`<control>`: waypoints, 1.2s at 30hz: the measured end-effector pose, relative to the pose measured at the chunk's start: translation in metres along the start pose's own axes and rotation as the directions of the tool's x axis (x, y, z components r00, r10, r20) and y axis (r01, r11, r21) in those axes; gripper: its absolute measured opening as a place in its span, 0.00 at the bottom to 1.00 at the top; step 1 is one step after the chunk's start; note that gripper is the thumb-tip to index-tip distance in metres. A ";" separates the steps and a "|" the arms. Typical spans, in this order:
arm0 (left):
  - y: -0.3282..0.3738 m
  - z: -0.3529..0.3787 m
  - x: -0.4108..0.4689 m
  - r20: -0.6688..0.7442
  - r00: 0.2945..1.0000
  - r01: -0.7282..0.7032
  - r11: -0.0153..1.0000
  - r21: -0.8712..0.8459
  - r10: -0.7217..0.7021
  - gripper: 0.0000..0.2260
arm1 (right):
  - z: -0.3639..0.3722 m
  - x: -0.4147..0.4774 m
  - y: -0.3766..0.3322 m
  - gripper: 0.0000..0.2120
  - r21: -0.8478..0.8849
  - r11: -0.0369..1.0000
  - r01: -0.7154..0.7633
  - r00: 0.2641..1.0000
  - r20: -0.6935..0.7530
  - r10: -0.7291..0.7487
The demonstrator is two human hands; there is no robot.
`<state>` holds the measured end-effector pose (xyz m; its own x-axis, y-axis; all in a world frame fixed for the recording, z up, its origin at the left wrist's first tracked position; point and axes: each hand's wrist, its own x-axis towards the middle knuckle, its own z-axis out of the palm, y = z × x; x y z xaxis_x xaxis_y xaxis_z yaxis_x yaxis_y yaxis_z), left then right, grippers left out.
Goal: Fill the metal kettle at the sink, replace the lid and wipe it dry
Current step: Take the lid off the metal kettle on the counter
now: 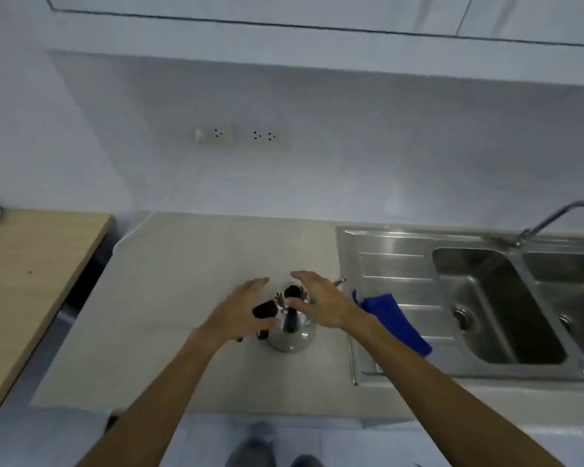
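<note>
**Both hands open over kettle, no grip**

Shiny round metal kettle point(292, 335) with black handle and black lid knob sits upright on the beige tabletop point(189, 291), just left of the stainless steel double sink point(402, 244). Left hand point(240, 311) at its 9 o'clock, right hand point(321, 301) at 2 o'clock; fingers of both spread, holding nothing. Can't tell if either touches the kettle. Blue cloth point(397, 320) lies on the drainboard at the kettle's 3 o'clock. Curved metal faucet point(553, 217) far right.

Shiny silver kettle point(292, 335) with black handle, bright blue cloth point(397, 320), beige counter point(199, 264), steel-grey sink point(493, 298)
</note>
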<state>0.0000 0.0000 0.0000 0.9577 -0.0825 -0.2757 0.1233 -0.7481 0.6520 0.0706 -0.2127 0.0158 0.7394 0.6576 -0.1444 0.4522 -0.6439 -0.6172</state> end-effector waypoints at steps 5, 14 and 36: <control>-0.021 0.020 0.023 0.044 0.999 0.033 0.996 -0.083 -0.030 0.52 | 0.036 0.017 0.004 0.34 0.124 0.984 -0.125 0.988 -0.071 0.134; -0.036 0.043 0.041 0.036 0.999 0.006 0.973 -0.231 0.003 0.50 | 0.053 0.031 0.014 0.30 0.200 0.972 -0.124 0.933 -0.309 0.182; -0.043 0.052 0.045 -0.071 0.986 -0.168 0.930 -0.328 0.154 0.43 | 0.069 0.048 0.017 0.13 0.130 0.990 -0.049 0.869 -0.483 0.106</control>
<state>0.0241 -0.0059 -0.0765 0.9813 -0.1494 -0.1214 0.0385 -0.4655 0.8842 0.0794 -0.1650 -0.0545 0.9315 0.3148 0.1822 0.3470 -0.6191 -0.7044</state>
